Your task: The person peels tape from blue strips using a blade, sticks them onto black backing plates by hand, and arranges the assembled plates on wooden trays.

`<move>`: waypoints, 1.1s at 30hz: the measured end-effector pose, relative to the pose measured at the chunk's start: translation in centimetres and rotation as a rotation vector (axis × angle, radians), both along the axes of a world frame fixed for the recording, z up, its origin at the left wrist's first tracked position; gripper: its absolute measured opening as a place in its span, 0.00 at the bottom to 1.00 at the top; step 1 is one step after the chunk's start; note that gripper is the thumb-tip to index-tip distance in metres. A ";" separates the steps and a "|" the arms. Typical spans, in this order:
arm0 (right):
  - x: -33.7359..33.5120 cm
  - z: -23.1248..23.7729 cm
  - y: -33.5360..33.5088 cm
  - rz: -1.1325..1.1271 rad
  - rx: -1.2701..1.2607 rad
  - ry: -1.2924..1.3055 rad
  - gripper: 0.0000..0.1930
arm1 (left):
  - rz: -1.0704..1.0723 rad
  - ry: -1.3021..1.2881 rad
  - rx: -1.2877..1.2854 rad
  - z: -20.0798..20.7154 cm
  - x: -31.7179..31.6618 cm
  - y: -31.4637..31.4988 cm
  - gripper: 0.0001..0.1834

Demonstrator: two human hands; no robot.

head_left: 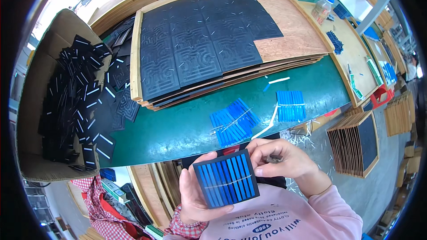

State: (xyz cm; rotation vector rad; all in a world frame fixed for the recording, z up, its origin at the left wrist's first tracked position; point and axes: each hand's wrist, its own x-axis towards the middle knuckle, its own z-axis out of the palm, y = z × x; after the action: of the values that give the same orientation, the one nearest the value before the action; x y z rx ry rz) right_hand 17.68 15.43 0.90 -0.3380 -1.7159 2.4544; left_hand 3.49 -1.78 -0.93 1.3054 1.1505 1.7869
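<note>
A small square black-framed panel with a row of blue solar strips (226, 180) is held in front of my chest, its face tilted toward me. A thin pale line crosses the strips. My left hand (190, 196) grips it from the left, thumb along the lower edge and fingers behind. At its upper right edge is my right hand (287, 162), fingers curled and pinched around a small dark thing that I cannot make out. Just beyond lie two bundles on the table: overlapping blue strips (233, 122) and a flatter blue strip bundle (291, 106).
A stack of wooden trays (296, 46) with black patterned plates (195, 40) stands on the green table (173, 129). At left, a cardboard box (33, 120) holds many black pieces. White strips (269, 126), a glue tube (356, 90) and a blue-lidded jar (322, 10) lie rightward.
</note>
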 end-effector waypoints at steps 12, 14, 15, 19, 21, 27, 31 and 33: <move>-0.6 0.9 -0.6 -0.134 0.441 -0.070 0.23 | 0.125 0.375 0.073 -0.4 0.6 0.8 0.28; -0.9 0.9 -1.5 -0.242 0.641 -0.022 0.26 | 0.142 0.369 0.074 -0.3 0.8 0.8 0.18; -1.0 0.8 -1.5 -0.229 0.771 -0.012 0.27 | 0.146 0.445 0.021 0.0 0.7 0.7 0.17; -0.6 1.0 -1.3 -0.200 0.648 -0.038 0.28 | 0.192 0.551 -0.020 0.1 0.2 0.0 0.18; 0.0 0.6 -1.6 -0.314 0.412 -0.085 0.31 | 0.246 0.575 -0.006 0.2 0.3 -0.2 0.18; 0.4 0.7 -2.6 -0.352 0.158 -0.048 0.28 | 0.248 0.537 0.006 -0.1 0.5 0.2 0.18; -0.1 1.3 -2.4 -0.291 0.135 -0.134 0.28 | 0.200 0.492 0.021 0.3 -0.1 0.9 0.20; -0.3 0.7 -2.2 -0.378 0.119 -0.076 0.29 | 0.284 0.237 0.118 -0.3 0.1 1.3 0.28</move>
State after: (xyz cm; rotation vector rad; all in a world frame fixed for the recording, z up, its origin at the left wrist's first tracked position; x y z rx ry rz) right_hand 17.35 13.19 1.64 -0.6801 -1.6386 2.0866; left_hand 3.64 -0.44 -1.22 1.5175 1.4391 1.9655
